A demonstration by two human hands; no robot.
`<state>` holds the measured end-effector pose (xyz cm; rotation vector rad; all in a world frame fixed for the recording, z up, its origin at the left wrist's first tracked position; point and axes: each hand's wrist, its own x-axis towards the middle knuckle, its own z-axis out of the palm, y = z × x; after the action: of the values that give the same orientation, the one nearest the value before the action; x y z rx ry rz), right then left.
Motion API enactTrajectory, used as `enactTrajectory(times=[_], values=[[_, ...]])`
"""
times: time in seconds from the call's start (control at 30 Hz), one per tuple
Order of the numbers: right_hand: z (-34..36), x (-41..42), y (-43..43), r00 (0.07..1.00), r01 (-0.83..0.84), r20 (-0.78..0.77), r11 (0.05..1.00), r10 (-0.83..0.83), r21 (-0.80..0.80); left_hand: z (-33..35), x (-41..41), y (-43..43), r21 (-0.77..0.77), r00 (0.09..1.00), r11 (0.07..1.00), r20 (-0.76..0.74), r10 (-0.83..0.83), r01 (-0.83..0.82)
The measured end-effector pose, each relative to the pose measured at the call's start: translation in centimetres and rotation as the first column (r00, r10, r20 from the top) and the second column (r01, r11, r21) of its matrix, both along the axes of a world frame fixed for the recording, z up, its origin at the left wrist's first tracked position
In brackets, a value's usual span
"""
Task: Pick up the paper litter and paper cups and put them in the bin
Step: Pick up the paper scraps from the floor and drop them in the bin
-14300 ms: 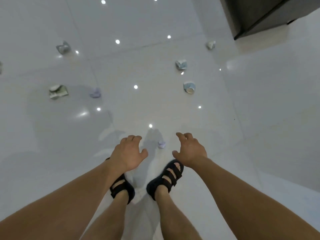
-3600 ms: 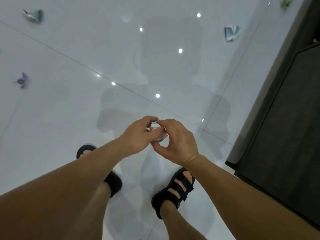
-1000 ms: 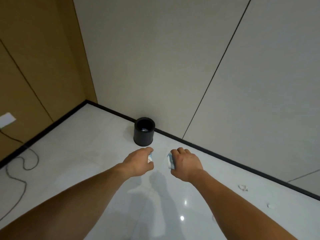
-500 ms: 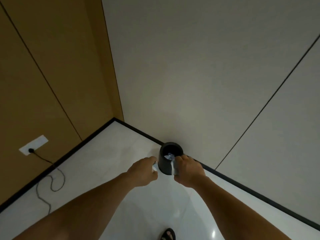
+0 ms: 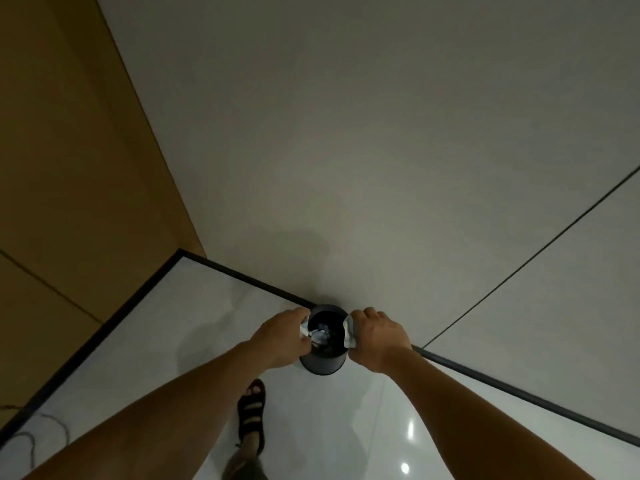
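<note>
Head view, 1 frame. Both hands are held over the bin (image 5: 322,366), a dark round tub on the white floor (image 5: 173,341), set against the black skirting (image 5: 519,393) of the grey wall (image 5: 381,150).

Left hand (image 5: 282,337): fingers curled into a loose fist, gripping the left paper piece (image 5: 304,328). The piece is pale with blue on it and crushed. It pokes out of the fist on the side facing the other hand and sits over the bin's near-left rim. We cannot tell whether it is a cup or plain paper.

Right hand (image 5: 379,337): fingers curled, knuckles up, holding the right paper piece (image 5: 347,332). It is also pale with a blue edge and sticks out toward the left hand over the opposite rim.

Between the 2 grips and below them lies the bin's open mouth. Pale crumpled litter (image 5: 320,336) lies inside, under the gap between the pieces. Both pieces are in contact with the fingers; neither is in the bin yet.

Back from the left wrist, toward the body, 1 foot in a black sandal (image 5: 252,412) stands on the floor. Far outward of the left forearm, a thin cable (image 5: 33,441) loops at the frame edge. A tan panel (image 5: 69,168) rises beyond it.
</note>
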<state>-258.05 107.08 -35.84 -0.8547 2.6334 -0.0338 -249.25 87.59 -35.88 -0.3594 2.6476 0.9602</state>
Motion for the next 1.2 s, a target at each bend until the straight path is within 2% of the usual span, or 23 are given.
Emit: enactTrajectory(times=[0.17,0.43,0.8,1.03,1.2], values=[[-4.3,-5.4,-4.9,0.975,0.201,0.101,0.98,-0.2,-0.003,-5.1,-8.7,-4.9,0.089,0.985,0.986,0.085,-0.149,0.141],[-13.7,-11.3,-8.6,0.867,0.446,0.25,0.895,-0.431,-0.008,-15.5,-18.1,-8.8,0.111,0.915,0.965,0.309,-0.261,0.238],[-32.2,-16.5,-9.5,0.718,0.621,0.377,0.783,-0.585,0.031,-32.9,-27.0,-7.4,0.127,0.85,0.924,0.365,-0.381,0.36],[-36.9,-18.0,-9.5,0.623,0.717,0.446,0.697,-0.643,0.003,-37.4,-28.9,-7.4,0.111,0.844,0.913,0.353,-0.405,0.392],[-35.8,-17.0,-8.2,0.603,0.722,0.459,0.691,-0.653,0.036,-36.1,-29.0,-7.8,0.053,0.794,0.898,0.447,-0.412,0.437]])
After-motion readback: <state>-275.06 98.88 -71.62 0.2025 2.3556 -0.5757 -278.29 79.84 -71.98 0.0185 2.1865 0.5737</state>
